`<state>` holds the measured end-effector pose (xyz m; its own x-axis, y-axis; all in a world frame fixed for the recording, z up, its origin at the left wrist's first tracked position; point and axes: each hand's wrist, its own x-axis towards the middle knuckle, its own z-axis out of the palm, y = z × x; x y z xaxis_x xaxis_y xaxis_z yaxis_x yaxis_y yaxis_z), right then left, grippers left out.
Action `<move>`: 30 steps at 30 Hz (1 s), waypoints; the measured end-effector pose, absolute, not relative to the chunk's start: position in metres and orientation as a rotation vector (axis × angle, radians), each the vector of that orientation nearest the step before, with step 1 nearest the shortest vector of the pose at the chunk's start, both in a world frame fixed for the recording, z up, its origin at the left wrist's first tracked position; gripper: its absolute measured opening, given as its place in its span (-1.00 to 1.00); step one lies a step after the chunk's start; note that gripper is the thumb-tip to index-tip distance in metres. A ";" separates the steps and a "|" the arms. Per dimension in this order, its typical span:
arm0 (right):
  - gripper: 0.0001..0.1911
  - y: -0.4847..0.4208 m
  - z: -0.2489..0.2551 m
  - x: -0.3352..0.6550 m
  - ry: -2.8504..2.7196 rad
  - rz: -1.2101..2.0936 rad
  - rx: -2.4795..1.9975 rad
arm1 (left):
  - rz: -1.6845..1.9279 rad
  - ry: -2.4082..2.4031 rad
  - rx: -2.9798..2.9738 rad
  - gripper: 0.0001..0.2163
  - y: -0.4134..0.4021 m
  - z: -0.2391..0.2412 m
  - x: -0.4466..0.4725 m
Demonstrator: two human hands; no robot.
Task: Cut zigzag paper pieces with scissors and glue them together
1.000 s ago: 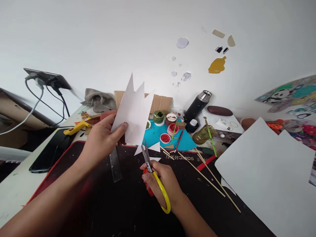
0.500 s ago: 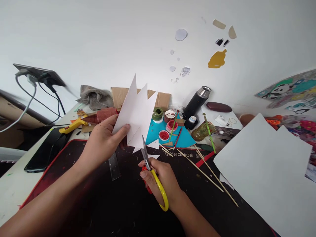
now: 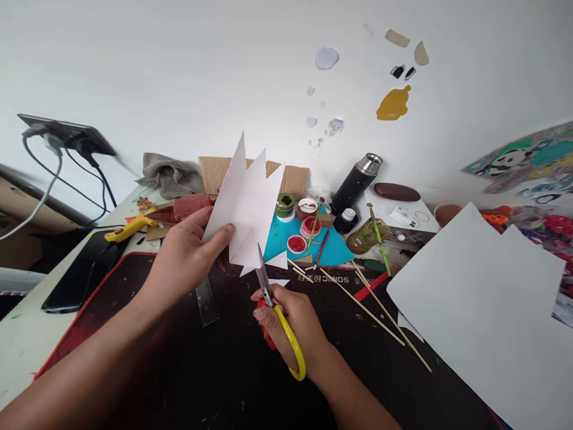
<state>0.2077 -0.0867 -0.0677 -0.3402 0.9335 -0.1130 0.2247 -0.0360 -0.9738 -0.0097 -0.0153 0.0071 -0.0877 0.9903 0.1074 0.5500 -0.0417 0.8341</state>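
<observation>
A piece of white paper (image 3: 250, 203) with pointed, jagged upper edges is pinched in my left hand (image 3: 190, 254), thumb in front and the other fingers behind. Pencil-like lines form a corner near its lower edge. My right hand (image 3: 290, 322) grips a pair of scissors (image 3: 264, 283) with one yellow and one red handle. The blades point up, nearly together, with their tips close to the paper's lower right corner; whether they touch it I cannot tell. White paper scraps (image 3: 278, 260) lie behind the blades on the dark mat (image 3: 215, 370).
Paint jars (image 3: 297, 244) stand on blue card (image 3: 338, 251). Behind are a black thermos (image 3: 358, 182) and cardboard (image 3: 295, 179). Thin sticks (image 3: 371, 316) and a large white sheet (image 3: 487, 310) lie right. Left are a yellow glue gun (image 3: 134, 226), a phone (image 3: 76, 278) and a ruler (image 3: 206, 301).
The whole view has shifted very slightly. Both hands, the paper and the scissors keep nearly the same positions.
</observation>
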 end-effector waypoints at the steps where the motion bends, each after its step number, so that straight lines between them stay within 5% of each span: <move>1: -0.58 -0.086 -0.068 0.208 -1.608 1.419 -1.239 | 1.024 1.688 1.637 -0.67 -0.015 0.007 -0.009; 30: -0.63 -0.088 -0.067 0.208 -1.551 1.489 -1.284 | 1.067 1.764 1.763 -0.72 -0.019 0.004 -0.007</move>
